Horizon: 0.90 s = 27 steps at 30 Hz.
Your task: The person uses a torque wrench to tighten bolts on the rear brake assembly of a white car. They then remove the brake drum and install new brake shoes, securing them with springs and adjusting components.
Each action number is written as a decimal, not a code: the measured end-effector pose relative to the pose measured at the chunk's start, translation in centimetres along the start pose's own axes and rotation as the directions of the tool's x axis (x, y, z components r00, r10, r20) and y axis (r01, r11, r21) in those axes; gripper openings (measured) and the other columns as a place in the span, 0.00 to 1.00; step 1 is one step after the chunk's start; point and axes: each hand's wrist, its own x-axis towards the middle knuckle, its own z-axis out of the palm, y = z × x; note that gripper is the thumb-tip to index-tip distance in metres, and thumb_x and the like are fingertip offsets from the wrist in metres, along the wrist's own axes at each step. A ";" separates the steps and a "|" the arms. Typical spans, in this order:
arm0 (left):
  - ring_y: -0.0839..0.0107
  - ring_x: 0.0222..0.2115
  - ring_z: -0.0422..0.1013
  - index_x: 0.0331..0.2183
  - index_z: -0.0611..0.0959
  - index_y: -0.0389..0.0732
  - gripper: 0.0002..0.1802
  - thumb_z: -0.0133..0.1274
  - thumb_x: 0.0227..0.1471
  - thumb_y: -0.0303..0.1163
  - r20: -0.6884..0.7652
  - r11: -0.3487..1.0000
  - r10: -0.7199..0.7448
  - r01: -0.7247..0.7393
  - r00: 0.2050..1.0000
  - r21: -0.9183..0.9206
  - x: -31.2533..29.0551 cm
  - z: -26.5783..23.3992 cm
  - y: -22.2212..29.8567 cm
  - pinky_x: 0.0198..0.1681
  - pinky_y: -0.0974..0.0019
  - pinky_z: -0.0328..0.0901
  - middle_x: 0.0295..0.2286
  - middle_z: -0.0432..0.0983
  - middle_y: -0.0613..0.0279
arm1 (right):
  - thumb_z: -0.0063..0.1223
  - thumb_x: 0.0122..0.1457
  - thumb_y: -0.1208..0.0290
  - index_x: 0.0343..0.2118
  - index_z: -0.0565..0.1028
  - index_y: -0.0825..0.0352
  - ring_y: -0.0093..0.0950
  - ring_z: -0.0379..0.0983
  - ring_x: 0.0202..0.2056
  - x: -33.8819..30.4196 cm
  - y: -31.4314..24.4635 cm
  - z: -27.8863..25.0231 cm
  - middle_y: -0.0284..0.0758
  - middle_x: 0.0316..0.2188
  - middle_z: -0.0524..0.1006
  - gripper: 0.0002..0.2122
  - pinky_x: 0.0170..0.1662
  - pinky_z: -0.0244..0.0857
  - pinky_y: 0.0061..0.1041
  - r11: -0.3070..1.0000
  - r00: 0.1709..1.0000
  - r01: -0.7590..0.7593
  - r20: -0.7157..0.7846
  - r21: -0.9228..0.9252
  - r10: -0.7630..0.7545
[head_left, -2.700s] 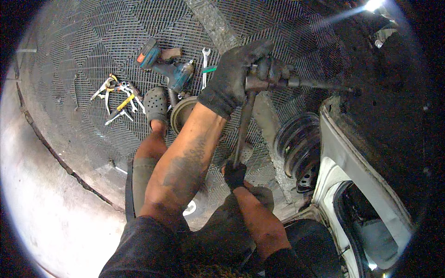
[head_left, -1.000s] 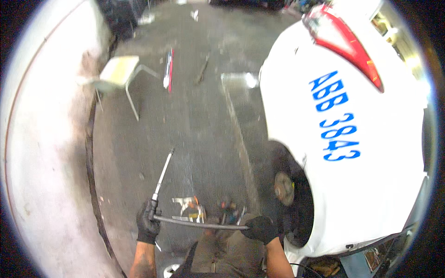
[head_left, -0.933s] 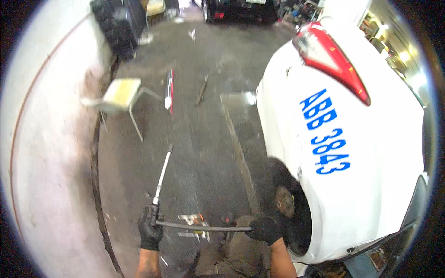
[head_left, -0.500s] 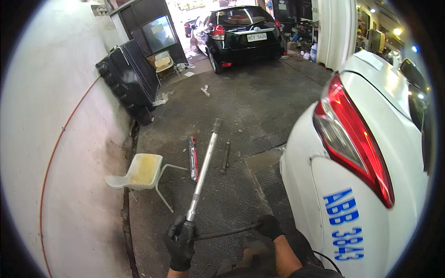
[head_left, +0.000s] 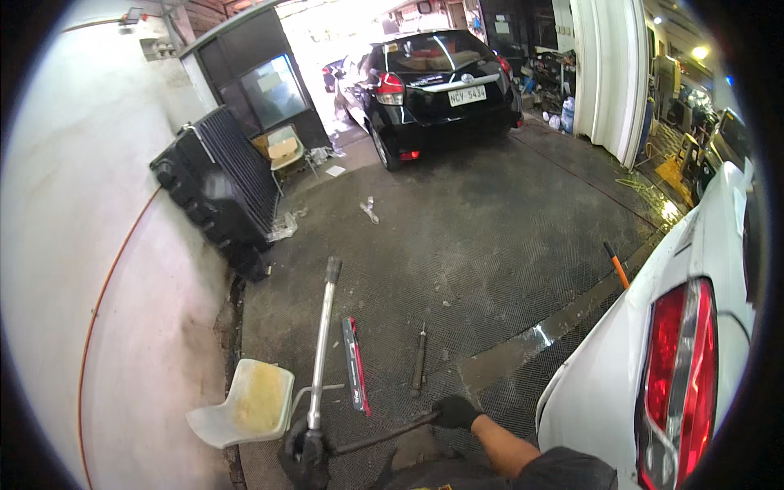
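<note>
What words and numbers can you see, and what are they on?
I won't copy out writing, but here's where it is:
Licence plate on the black car: dark letters and numbers on white.
Rear of that car: small pale lettering, too small to read.
Narrow dark-and-red package on the floor: pale print, too small to read.

doorway (head_left: 318,37) glaring; fisheye rim black; lower edge perhaps soft
</note>
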 end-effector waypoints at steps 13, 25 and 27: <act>0.75 0.28 0.74 0.45 0.83 0.31 0.17 0.62 0.55 0.30 0.664 0.954 0.023 0.182 0.748 -0.237 30.8 44.5 0.0 0.30 0.70 0.69 0.30 0.79 0.62 | 0.65 0.51 0.53 0.31 0.82 0.62 0.49 0.79 0.34 15.8 28.5 -22.3 0.45 0.29 0.81 0.15 0.37 0.70 0.45 0.940 0.900 -0.295 -0.279 0.172 0.333; 0.68 0.32 0.77 0.47 0.82 0.31 0.21 0.63 0.53 0.31 0.922 0.965 0.254 -0.007 0.291 -0.264 41.3 86.9 4.0 0.34 0.63 0.73 0.34 0.79 0.54 | 0.61 0.54 0.55 0.32 0.83 0.64 0.55 0.77 0.35 19.0 55.8 -43.6 0.52 0.30 0.80 0.15 0.39 0.70 0.47 0.775 0.618 -0.549 -0.473 0.313 0.629; 0.68 0.29 0.76 0.49 0.80 0.31 0.23 0.62 0.55 0.33 0.944 0.958 0.213 0.135 0.252 -0.253 42.7 94.5 3.4 0.31 0.61 0.73 0.31 0.78 0.56 | 0.60 0.54 0.55 0.32 0.83 0.63 0.54 0.77 0.34 18.8 61.5 -46.8 0.51 0.30 0.80 0.15 0.39 0.70 0.47 0.746 0.585 -0.588 -0.472 0.313 0.659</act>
